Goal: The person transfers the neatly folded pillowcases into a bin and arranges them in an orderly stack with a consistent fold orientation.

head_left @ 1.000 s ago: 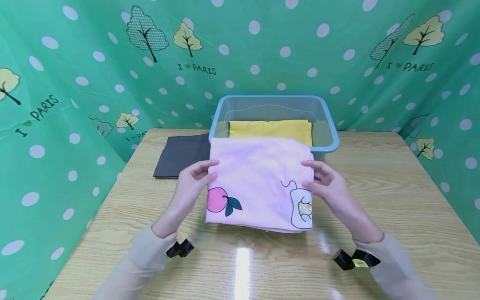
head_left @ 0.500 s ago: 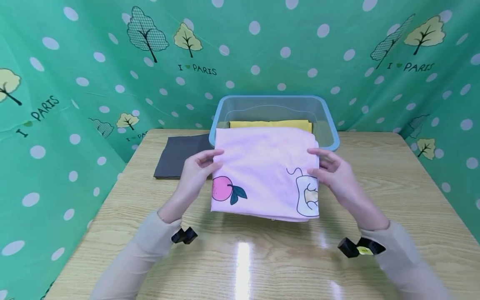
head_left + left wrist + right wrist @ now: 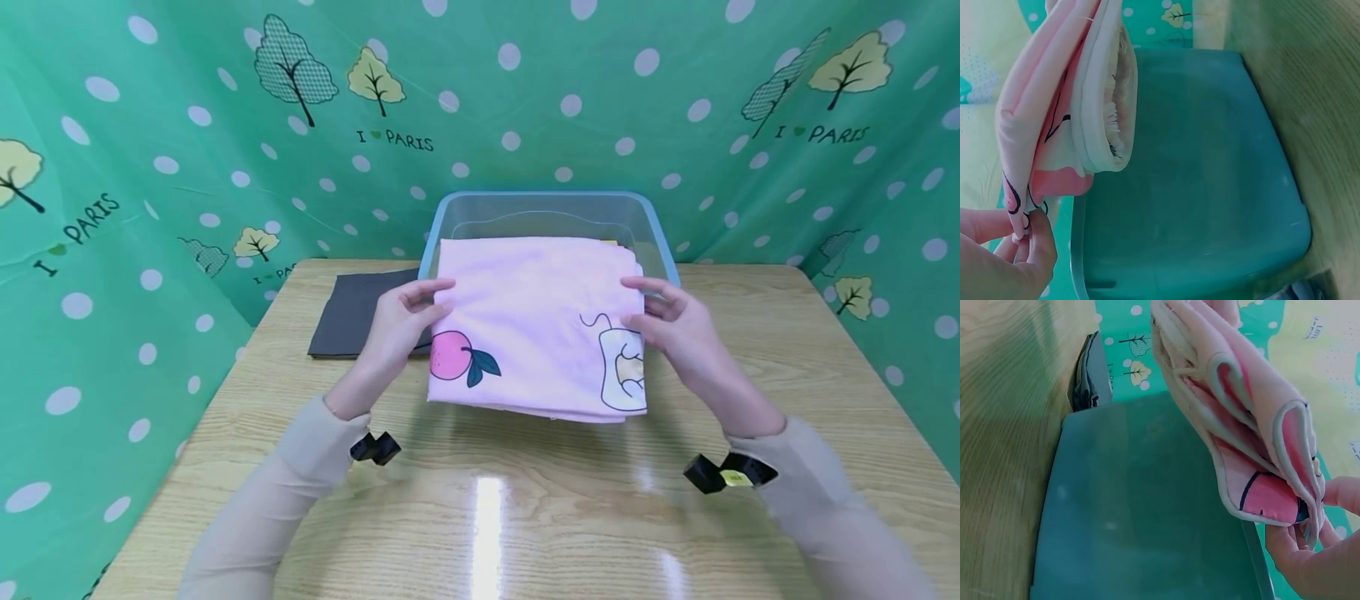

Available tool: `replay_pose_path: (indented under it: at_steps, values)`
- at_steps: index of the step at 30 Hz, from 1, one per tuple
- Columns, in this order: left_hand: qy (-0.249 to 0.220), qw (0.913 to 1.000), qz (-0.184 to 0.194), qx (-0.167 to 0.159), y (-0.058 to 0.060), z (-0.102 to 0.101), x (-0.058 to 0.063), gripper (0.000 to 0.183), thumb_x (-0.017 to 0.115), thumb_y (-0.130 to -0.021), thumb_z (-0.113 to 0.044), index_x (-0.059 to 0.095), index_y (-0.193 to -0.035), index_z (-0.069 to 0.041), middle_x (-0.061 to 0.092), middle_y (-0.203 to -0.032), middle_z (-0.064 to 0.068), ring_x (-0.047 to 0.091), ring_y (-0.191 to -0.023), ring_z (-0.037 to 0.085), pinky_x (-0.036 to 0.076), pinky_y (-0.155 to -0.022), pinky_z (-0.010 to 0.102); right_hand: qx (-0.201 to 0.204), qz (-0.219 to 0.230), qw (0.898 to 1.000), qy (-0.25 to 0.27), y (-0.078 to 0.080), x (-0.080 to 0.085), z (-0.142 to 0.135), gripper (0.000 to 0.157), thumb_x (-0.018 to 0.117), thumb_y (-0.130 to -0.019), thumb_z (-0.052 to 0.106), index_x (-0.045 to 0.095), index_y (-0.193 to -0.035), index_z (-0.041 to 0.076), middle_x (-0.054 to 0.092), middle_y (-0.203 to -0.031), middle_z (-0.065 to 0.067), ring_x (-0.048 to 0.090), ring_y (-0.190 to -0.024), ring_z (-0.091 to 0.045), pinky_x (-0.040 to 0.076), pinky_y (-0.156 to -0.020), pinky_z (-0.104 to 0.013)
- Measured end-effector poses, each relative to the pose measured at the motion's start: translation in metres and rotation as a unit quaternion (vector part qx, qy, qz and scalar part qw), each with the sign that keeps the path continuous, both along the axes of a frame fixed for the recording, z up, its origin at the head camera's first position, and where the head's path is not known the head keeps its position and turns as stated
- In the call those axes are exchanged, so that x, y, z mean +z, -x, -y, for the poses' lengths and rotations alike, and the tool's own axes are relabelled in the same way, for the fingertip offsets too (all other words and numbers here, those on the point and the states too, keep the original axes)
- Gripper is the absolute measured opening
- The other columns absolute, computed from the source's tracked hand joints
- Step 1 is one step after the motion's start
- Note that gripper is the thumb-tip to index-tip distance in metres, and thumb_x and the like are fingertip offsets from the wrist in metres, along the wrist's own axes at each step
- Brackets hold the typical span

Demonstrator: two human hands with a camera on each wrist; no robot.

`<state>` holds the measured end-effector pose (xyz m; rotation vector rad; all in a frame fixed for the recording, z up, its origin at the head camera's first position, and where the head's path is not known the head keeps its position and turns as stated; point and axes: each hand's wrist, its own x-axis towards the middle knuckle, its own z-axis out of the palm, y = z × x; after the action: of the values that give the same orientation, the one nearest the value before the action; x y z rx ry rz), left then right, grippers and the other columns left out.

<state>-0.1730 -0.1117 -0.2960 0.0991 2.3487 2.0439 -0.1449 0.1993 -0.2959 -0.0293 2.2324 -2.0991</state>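
Observation:
A folded pink cloth (image 3: pixel 536 325) with a printed peach at its lower left is held up before and over the near rim of a blue plastic bin (image 3: pixel 543 200). My left hand (image 3: pixel 401 321) pinches its left edge between thumb and fingers, and my right hand (image 3: pixel 678 333) pinches the right edge. Several folded layers of the pink cloth (image 3: pixel 1254 425) show in the right wrist view, hanging beside the bin wall (image 3: pixel 1135 506). From the left wrist, a looped pale fold (image 3: pixel 1104 94) is visible. Only a sliver of the yellow cloth (image 3: pixel 611 242) inside the bin shows; the rest is hidden.
A folded dark grey cloth (image 3: pixel 352 312) lies on the wooden table (image 3: pixel 570 517) left of the bin, partly behind my left hand. Behind the table hangs a green dotted curtain (image 3: pixel 525 100). Each wrist carries a small black camera.
Both hands have carried the pink cloth forward and slightly right, up over the bin's near rim. It now covers nearly all of the yellow cloth. Bin and grey cloth have stayed put.

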Motion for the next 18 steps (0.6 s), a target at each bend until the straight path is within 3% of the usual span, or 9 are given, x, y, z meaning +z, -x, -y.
replay_pose_path:
  at_steps: [4,9,18]
  values:
    - [0.018,0.9998,0.002,0.007,0.005,-0.001,0.004,0.032,0.06,-0.083,-0.005,0.06,-0.114,-0.006,0.055,-0.115,0.007,0.058,-0.087,0.014,0.047,-0.074,0.02,-0.005,0.004,1.0,-0.026,0.003,0.006,0.001,0.045,0.062,-0.082,0.01,0.05,-0.125,0.015,0.042,-0.126,-0.019,0.054,-0.086,-0.007,0.048,-0.065,-0.017]
    - [0.029,0.9994,0.011,0.013,0.013,-0.003,0.008,0.031,0.061,-0.082,-0.006,0.06,-0.114,-0.007,0.053,-0.112,0.007,0.058,-0.084,0.014,0.045,-0.077,0.022,-0.022,0.014,0.998,-0.05,0.011,0.01,0.0,0.045,0.061,-0.083,0.009,0.049,-0.125,0.015,0.045,-0.121,-0.013,0.05,-0.077,-0.005,0.043,-0.057,-0.015]
    - [0.038,0.9988,0.027,0.014,0.027,-0.006,0.015,0.032,0.06,-0.083,-0.005,0.06,-0.114,-0.007,0.053,-0.12,0.004,0.056,-0.088,0.015,0.044,-0.083,0.025,-0.023,0.046,0.996,-0.08,0.022,0.022,-0.001,0.048,0.059,-0.084,0.013,0.044,-0.13,0.015,0.043,-0.128,-0.014,0.054,-0.088,-0.005,0.047,-0.071,-0.017]
